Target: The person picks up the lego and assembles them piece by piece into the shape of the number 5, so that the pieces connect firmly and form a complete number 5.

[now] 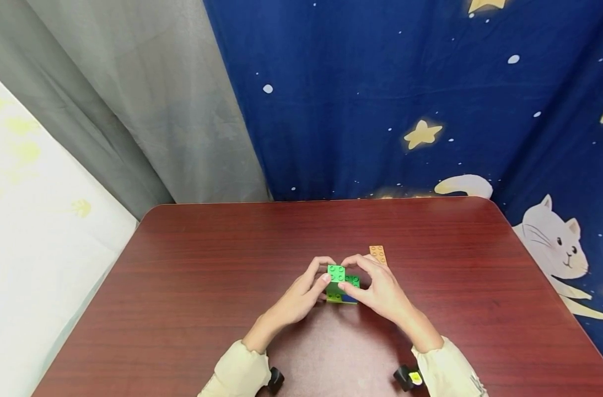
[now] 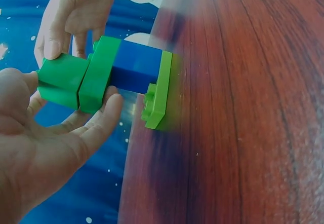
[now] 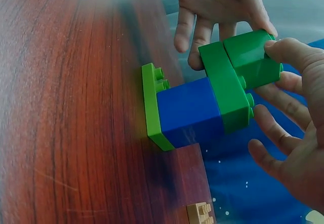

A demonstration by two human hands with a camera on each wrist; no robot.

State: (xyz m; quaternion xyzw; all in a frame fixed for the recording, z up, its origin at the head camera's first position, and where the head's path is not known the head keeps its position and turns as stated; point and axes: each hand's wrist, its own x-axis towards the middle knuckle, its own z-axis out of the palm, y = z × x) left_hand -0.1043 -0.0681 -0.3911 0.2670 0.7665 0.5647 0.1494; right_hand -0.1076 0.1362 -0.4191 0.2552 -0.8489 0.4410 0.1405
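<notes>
On the table stands a small tower of toy building blocks. Its base is a lime-green plate (image 2: 162,92), which carries a blue block (image 3: 187,107). Above that lies a longer green block (image 2: 100,74), jutting left past the blue one. A square green block (image 1: 336,273) tops the jutting end, with a thin seam visible below it. My left hand (image 1: 295,298) holds this top block between thumb and fingers, its lower fingers beside the longer green block. From the other side, my right hand (image 1: 383,289) pinches the top block, thumb near its front edge and index finger behind.
An orange studded plate (image 1: 377,253) lies on the table just beyond my right hand, partly covered by it in the head view. The reddish-brown table (image 1: 207,248) reaches back to a grey and blue curtain (image 1: 356,110).
</notes>
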